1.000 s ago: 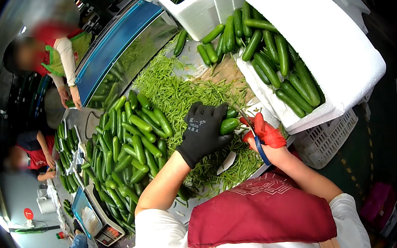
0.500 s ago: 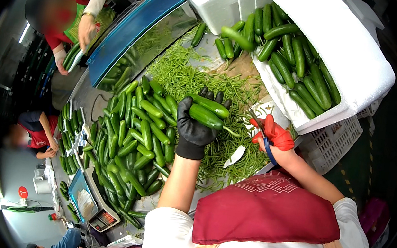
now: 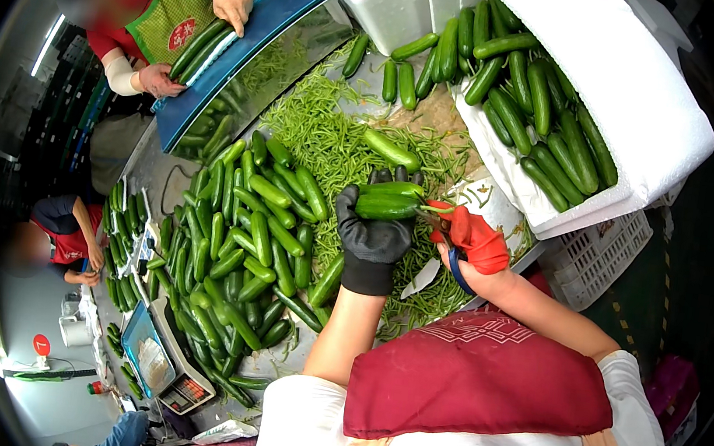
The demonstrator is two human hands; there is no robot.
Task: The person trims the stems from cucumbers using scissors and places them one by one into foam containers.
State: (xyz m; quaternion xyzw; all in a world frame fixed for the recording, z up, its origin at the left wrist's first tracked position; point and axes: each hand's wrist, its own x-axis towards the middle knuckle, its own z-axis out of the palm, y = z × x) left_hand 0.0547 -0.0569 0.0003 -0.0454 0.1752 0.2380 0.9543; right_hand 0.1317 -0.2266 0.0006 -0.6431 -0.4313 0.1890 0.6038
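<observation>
My left hand [image 3: 372, 244], in a black glove, is closed around a pair of green cucumbers [image 3: 389, 206], palm up over the cut stems. My right hand [image 3: 480, 241], in a red glove, grips scissors [image 3: 459, 272] with blue handles. The scissor blades are close to the stem end of the held cucumbers; whether they touch it I cannot tell. Just beyond my left hand, a lighter cucumber [image 3: 391, 149] lies on a heap of thin green stem trimmings [image 3: 318, 135]. To the left spreads a big pile of cucumbers [image 3: 236, 244].
A white foam box [image 3: 663, 126] of cucumbers lies tipped at the right, above a white plastic crate [image 3: 597, 255]. A blue-edged panel [image 3: 258, 44] stands at the far left. Across it a co-worker's hands [image 3: 232, 4] hold cucumbers. A scale [image 3: 180, 383] sits lower left.
My left hand has shifted right and my right hand left, bringing the scissors to the held cucumbers' stem end. A cucumber now lies on the trimmings beyond. The co-worker's hands moved right, onto the panel.
</observation>
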